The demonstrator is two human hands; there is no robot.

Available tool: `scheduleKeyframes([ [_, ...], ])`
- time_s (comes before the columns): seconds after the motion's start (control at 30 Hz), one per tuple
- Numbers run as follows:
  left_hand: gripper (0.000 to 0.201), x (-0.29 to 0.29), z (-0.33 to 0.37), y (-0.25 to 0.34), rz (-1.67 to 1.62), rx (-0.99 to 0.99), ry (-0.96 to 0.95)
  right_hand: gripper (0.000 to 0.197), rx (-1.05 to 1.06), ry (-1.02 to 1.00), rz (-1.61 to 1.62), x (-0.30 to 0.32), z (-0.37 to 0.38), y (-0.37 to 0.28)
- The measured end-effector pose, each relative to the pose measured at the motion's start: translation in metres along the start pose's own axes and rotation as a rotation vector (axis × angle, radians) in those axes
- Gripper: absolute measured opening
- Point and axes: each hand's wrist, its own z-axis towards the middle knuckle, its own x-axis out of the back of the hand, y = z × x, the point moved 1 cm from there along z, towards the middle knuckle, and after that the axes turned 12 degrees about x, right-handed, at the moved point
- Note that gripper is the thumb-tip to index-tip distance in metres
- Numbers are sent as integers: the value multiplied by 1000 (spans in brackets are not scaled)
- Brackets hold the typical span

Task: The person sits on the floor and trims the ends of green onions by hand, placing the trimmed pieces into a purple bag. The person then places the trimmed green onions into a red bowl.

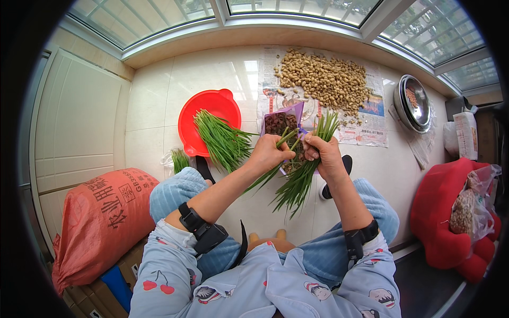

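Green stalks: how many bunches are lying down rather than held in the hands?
2: a long bunch overhanging the red basin, and a short bunch below its left side in the picture; more may be hidden.

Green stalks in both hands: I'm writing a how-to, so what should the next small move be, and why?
Probably ease the left hand away from the right hand with its few stalks: the left pinches only those, while the right grips a thick bunch, and the two lots lie close together.
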Motion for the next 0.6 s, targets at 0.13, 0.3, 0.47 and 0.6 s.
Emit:
scheduleKeyframes([
  [0.13,19,2,-2,4,-104,78,-48,13,6,123,-135,0,1,-3],
  [0.3,19,0,-2,4,-120,88,-87,12,18,75,-331,-1,-1,4],
  [0.47,19,-1,0,-1,12,54,-74,9,68,8,-408,1,0,11],
  [0.6,20,-2,1,-3,57,39,-42,8,56,7,-361,1,-1,12],
])
